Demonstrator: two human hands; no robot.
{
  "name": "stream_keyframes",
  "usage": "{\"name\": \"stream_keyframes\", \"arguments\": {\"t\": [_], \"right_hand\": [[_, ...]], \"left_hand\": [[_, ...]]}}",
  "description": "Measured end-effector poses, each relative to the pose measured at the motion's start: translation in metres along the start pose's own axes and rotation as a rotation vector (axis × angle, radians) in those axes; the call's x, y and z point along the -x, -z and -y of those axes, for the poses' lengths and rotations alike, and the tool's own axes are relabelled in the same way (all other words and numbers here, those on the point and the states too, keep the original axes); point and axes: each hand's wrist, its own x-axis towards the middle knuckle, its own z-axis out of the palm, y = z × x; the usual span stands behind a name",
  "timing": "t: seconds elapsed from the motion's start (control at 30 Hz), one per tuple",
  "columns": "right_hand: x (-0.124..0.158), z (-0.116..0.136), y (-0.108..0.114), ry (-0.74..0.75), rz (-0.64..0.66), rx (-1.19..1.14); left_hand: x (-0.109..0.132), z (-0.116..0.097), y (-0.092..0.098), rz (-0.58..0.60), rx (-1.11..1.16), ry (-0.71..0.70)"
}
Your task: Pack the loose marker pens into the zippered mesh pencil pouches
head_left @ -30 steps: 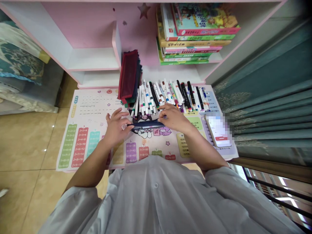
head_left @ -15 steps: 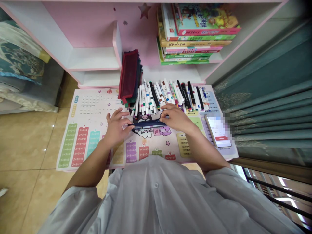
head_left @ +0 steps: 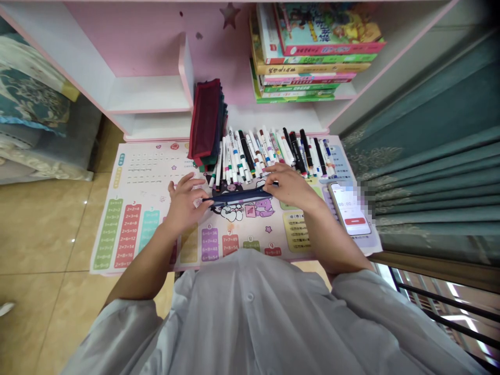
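- Step in hand, as judged from the grip: both hands are working on one slim navy pouch (head_left: 238,197), holding it from either end over the cartoon print of the mat.
- What the moment calls for, as judged from how it lies: both ends kept under control, as the pouch is narrow and sits right against the markers.
- Position: the pouch lies flat near the middle of a multiplication-table mat (head_left: 144,172), just below the markers, with the person's chest at 6 o'clock.
- Long axis: it runs nearly level from 9 o'clock to 3 o'clock, the 3 o'clock end tipped slightly upward.
- Left hand (head_left: 185,205): partly open, fingers spread, touching the pouch's 9 o'clock end. I cannot tell whether it is gripping.
- Right hand (head_left: 291,187): curled closed over the 3 o'clock end, gripping the pouch.
- Around them: a dense row of felt-tip markers (head_left: 250,151) at 12 o'clock, a stack of dark red and navy fabric pouches (head_left: 205,120) at about 11 o'clock, and a smartphone (head_left: 349,208) at about 3 o'clock, with its screen blurred.
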Motion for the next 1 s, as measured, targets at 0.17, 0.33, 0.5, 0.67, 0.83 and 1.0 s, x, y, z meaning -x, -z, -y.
{"name": "stream_keyframes", "arguments": {"t": [0.17, 0.33, 0.5, 0.67, 0.83, 1.0], "right_hand": [[0.001, -0.007, 0.002, -0.003, -0.022, 0.011], [0.002, -0.012, 0.002, 0.004, -0.050, -0.005], [0.003, -0.014, 0.003, -0.004, -0.061, 0.005], [0.003, -0.018, 0.007, 0.002, -0.083, 0.017], [0.003, -0.022, 0.009, 0.008, -0.103, 0.019], [0.004, -0.026, 0.010, -0.023, -0.122, 0.021]], "left_hand": [[0.000, 0.001, 0.000, -0.004, -0.011, -0.010], [0.000, 0.001, 0.000, -0.013, -0.006, -0.016], [0.000, 0.000, 0.002, -0.006, -0.004, -0.010], [0.000, 0.000, 0.003, 0.000, -0.015, 0.000], [-0.001, 0.002, 0.002, -0.001, -0.023, 0.000], [-0.001, 0.002, 0.002, -0.008, -0.021, -0.006]]}}
